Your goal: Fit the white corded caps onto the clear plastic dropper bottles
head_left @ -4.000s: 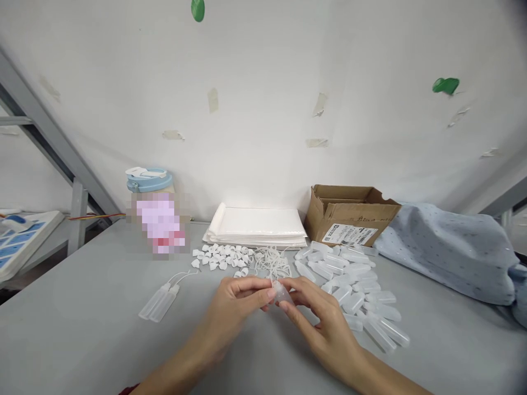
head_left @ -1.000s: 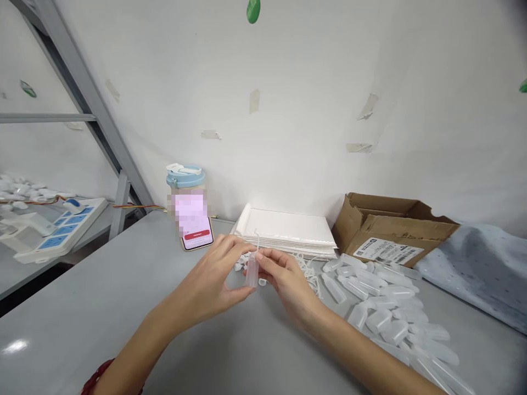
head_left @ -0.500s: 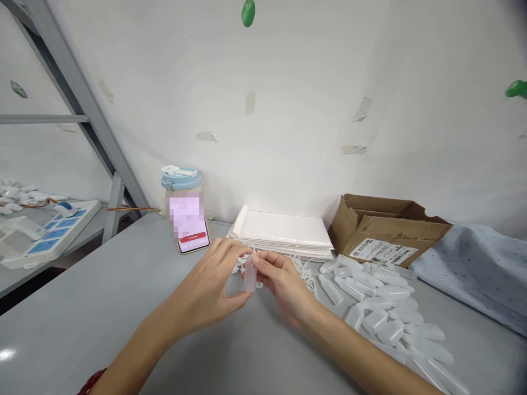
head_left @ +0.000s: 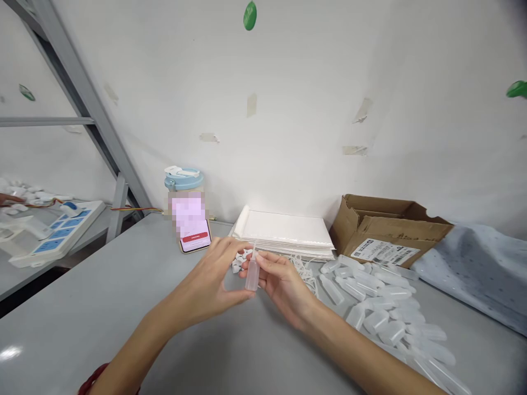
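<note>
Left hand (head_left: 214, 274), curved wide, steadies a bottle (head_left: 252, 278) by its base; right hand (head_left: 280, 275) pinches its neck. From there, bare counter (head_left: 247, 351) lies at six o'clock, counter edge (head_left: 61, 278) at nine, loose bottles (head_left: 392, 332) toward four.

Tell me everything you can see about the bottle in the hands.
The bottle is translucent, whitish and plastic-looking, straight-sided but narrowing toward the top. It is held nearly upright above the grey table, a thin pale strand rising from its top. The right hand pinches it near the top; the left hand's thumb touches its base.
</note>
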`<state>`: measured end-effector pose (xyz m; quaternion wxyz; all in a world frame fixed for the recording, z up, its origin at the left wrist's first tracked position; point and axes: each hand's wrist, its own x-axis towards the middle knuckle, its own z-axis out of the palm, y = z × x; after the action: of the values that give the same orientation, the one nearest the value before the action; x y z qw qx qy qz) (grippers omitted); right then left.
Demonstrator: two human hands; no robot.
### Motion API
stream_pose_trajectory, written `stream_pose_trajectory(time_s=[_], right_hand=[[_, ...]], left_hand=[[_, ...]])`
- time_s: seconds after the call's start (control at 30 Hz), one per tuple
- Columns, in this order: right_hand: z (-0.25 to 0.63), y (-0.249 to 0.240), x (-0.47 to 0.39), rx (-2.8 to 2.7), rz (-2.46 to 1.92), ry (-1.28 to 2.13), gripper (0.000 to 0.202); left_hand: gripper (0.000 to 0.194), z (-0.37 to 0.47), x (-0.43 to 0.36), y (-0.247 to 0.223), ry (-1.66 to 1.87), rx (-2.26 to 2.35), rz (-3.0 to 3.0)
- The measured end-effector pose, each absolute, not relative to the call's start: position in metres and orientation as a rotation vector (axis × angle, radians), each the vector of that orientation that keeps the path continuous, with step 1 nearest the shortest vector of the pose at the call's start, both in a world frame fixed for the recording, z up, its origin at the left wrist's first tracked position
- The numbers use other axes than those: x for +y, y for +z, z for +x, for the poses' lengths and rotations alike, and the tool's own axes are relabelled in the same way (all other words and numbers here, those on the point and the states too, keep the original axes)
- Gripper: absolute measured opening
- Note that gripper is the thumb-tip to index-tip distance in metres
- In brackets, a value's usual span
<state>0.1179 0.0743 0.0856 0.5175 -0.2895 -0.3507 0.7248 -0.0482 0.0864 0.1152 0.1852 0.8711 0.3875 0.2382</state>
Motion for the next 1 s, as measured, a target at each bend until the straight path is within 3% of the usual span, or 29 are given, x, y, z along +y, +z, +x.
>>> stream_pose_trajectory(time_s=[0.17, 0.67, 0.83, 1.0], right_hand=[[0.111, 0.081, 0.070, -0.772, -0.859, 1.665, 0.021], [0.096, 0.077, 0.063, -0.826, -0.881, 1.643, 0.028], [0.089, 0.074, 0.058, -0.995, -0.845, 1.739, 0.030], [0.083, 0.063, 0.054, -1.190, -1.018, 1.593, 0.029]], left_hand=[[0.062, -0.050, 0.085, 0.110, 0.692, 1.150, 2.457], [0.023, -0.054, 0.084, 0.115, 0.456, 1.104, 2.580], [0.036, -0.083, 0.075, 0.112, 0.389, 1.099, 2.384], [0.042, -0.116, 0.071, 0.097, 0.340, 1.157, 2.250]])
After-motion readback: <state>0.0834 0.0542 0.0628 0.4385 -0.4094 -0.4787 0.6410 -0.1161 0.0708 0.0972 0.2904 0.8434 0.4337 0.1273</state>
